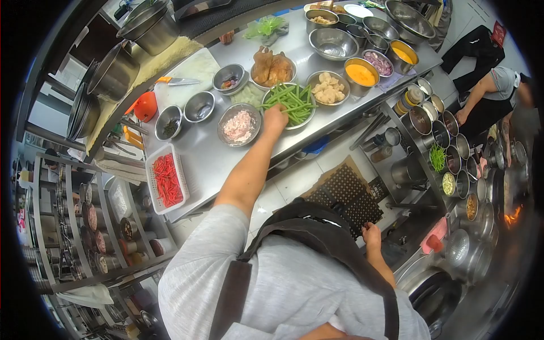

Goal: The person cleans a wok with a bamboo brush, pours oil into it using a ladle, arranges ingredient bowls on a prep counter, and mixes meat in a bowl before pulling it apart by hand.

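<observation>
My left hand (276,118) reaches over the steel table to a steel bowl (303,124) of long green beans (292,105). Its fingers are closed on beans at the near left side of the bowl, with the fingertips partly hidden. Just left of that wrist is a bowl of chopped pink-and-white pieces (239,126). A bowl of pale chunks (328,89) stands to the right, and a cooked whole bird (273,68) sits in a bowl behind. Low at my right side, my right hand (371,235) has curled fingers; anything in them is hidden.
A white basket of red chillies (168,180) stands at the table's left end. A knife (178,81) lies on a white cutting board (195,68). Pots of orange liquid (361,73) are at right. Another person (493,85) works near a flame (513,216). A perforated mat (345,195) covers floor.
</observation>
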`<state>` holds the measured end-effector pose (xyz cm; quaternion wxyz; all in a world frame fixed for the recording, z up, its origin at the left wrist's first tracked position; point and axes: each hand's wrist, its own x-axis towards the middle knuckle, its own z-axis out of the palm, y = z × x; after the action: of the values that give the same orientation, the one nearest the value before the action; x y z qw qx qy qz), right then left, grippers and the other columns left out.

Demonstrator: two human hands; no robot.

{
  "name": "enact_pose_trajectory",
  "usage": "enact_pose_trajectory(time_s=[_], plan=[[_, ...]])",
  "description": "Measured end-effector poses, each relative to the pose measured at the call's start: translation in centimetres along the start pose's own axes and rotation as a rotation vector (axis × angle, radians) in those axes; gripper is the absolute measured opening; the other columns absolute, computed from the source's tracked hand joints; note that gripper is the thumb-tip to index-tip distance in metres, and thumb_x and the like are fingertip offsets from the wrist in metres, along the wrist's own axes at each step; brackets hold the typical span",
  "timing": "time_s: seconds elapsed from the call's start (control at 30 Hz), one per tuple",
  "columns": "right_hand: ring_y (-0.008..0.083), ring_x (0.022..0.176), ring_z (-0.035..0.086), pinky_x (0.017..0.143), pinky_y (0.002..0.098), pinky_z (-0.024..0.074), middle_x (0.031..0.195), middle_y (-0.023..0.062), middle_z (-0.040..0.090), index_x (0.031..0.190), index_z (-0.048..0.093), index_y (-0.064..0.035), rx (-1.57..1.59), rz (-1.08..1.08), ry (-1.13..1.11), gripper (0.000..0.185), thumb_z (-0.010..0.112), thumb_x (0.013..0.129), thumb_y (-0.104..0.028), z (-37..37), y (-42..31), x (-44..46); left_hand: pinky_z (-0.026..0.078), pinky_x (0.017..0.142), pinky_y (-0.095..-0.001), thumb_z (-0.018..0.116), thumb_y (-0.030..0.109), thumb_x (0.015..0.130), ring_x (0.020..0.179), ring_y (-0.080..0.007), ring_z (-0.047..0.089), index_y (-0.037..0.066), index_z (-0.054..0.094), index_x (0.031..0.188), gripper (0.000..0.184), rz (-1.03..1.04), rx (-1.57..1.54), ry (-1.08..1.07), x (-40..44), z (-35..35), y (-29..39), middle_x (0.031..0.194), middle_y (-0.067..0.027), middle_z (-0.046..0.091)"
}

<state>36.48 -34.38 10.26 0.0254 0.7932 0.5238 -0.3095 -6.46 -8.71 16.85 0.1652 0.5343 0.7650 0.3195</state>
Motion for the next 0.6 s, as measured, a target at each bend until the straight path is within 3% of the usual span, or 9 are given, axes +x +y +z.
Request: enact_pose_trajectory(time_s=[0.07, 0.2, 0.33, 0.4, 0.5, 0.6], plan=[[0.0330, 0.096, 0.061, 0.082, 0.0392, 0.0473, 0.098, 0.0181, 0.064, 0.102, 0.064, -0.0027, 0.039, -0.048, 0.047, 0.027, 0.062, 0.078, -0.015, -0.3, -0.3, 0.1, 0.048, 0.078, -0.0404, 0.062, 0.014, 0.074, 0.089, -0.0346, 0.062, 0.007, 0.065, 0.094, 0.022, -0.028, -0.107, 0.076, 0.4, -1.0, 0.0, 0.090, -0.0187, 0.065], [0.0328, 0.095, 0.061, 0.082, 0.0392, 0.0473, 0.097, 0.0183, 0.064, 0.102, 0.064, -0.0028, 0.057, -0.058, 0.024, 0.027, 0.062, 0.077, -0.015, -0.3, 0.0, 0.5, 0.049, 0.079, -0.0365, 0.062, 0.014, 0.074, 0.087, -0.0317, 0.063, 0.007, 0.065, 0.095, 0.022, 0.014, -0.409, 0.154, 1.7, -2.6, 0.0, 0.090, -0.0160, 0.066], [0.0331, 0.094, 0.061, 0.081, 0.0394, 0.0475, 0.096, 0.0181, 0.065, 0.099, 0.064, -0.0026, -0.005, -0.029, 0.032, 0.025, 0.062, 0.077, -0.015, 0.7, 0.9, 1.0, 0.048, 0.080, -0.0379, 0.061, 0.012, 0.074, 0.089, -0.0323, 0.062, 0.008, 0.066, 0.095, 0.022, 0.154, -0.270, 0.219, 1.1, -4.9, 2.0, 0.094, -0.0160, 0.065], [0.0332, 0.094, 0.061, 0.081, 0.0396, 0.0476, 0.095, 0.0179, 0.065, 0.098, 0.064, -0.0025, -0.018, -0.034, 0.043, 0.025, 0.062, 0.077, -0.016, 0.3, 0.7, 1.1, 0.047, 0.082, -0.0391, 0.058, 0.009, 0.075, 0.093, -0.0327, 0.060, 0.006, 0.066, 0.094, 0.021, 0.177, 0.063, 0.012, 0.9, -4.5, 0.9, 0.098, -0.0175, 0.064], [0.0325, 0.096, 0.061, 0.084, 0.0393, 0.0478, 0.098, 0.0184, 0.065, 0.103, 0.064, -0.0042, -0.013, -0.052, 0.000, 0.027, 0.060, 0.078, -0.014, -0.2, -0.1, 1.4, 0.046, 0.084, -0.0400, 0.057, 0.008, 0.075, 0.094, -0.0341, 0.059, 0.003, 0.065, 0.096, 0.023, 0.238, -0.038, 0.135, -1.6, -3.3, -1.2, 0.100, -0.0184, 0.063], [0.0326, 0.096, 0.061, 0.084, 0.0395, 0.0477, 0.098, 0.0184, 0.064, 0.103, 0.064, -0.0039, 0.015, -0.057, 0.002, 0.027, 0.061, 0.078, -0.014, -0.4, -0.6, 1.0, 0.047, 0.082, -0.0382, 0.058, 0.011, 0.077, 0.090, -0.0322, 0.060, 0.001, 0.063, 0.095, 0.021, 0.169, -0.201, 0.175, -6.2, -1.6, -3.1, 0.095, -0.0173, 0.063]])
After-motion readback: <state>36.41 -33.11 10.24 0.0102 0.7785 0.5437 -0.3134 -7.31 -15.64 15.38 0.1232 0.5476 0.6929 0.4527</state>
